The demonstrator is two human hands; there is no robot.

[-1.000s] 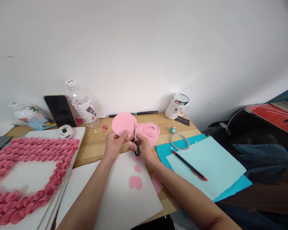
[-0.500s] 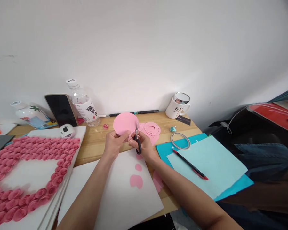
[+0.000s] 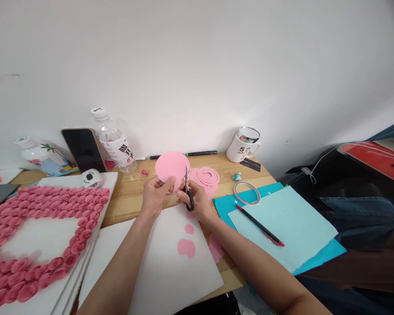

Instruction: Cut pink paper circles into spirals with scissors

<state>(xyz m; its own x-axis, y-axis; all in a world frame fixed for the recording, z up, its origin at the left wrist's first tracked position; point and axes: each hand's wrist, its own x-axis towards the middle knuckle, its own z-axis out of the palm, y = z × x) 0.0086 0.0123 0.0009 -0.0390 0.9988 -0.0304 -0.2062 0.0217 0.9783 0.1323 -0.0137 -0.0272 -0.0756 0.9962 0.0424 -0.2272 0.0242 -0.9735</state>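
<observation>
- Pink paper disc (image 3: 171, 166) is held up off the wooden table (image 3: 131, 192), near the middle of the scene and slightly toward the far side, with its flat face turned to the camera.
- Left hand (image 3: 155, 197) pinches the disc's lower edge between thumb and fingers. Held this low, most of the circle stays free, probably so it can be turned.
- Right hand (image 3: 198, 202) is closed through the dark handle loops of the scissors (image 3: 187, 189). The blades point up and away and meet the disc at its right edge.
- Both hands hover above a white board (image 3: 170, 280), likely so that the offcuts drop onto it. Pink scraps (image 3: 186, 247) lie there just below the hands.
- A pile of cut pink rings (image 3: 207, 177) sits just right of the disc, within easy reach.
- Right: a tape ring (image 3: 247, 193) and a red-and-black pencil (image 3: 259, 225) lie on pale blue sheets (image 3: 289, 227).
- Far edge: a mug (image 3: 242, 146), a bottle (image 3: 114, 144) and a phone (image 3: 83, 149) leaning on the wall.
- Left: a board covered with rolled pink roses (image 3: 36, 227), cut off by the frame.
- Hard to read: whether the blades are parted or together, and how far any cut runs into the disc. The left thumb hides the disc's bottom rim, and the right fingers hide most of the handles.
</observation>
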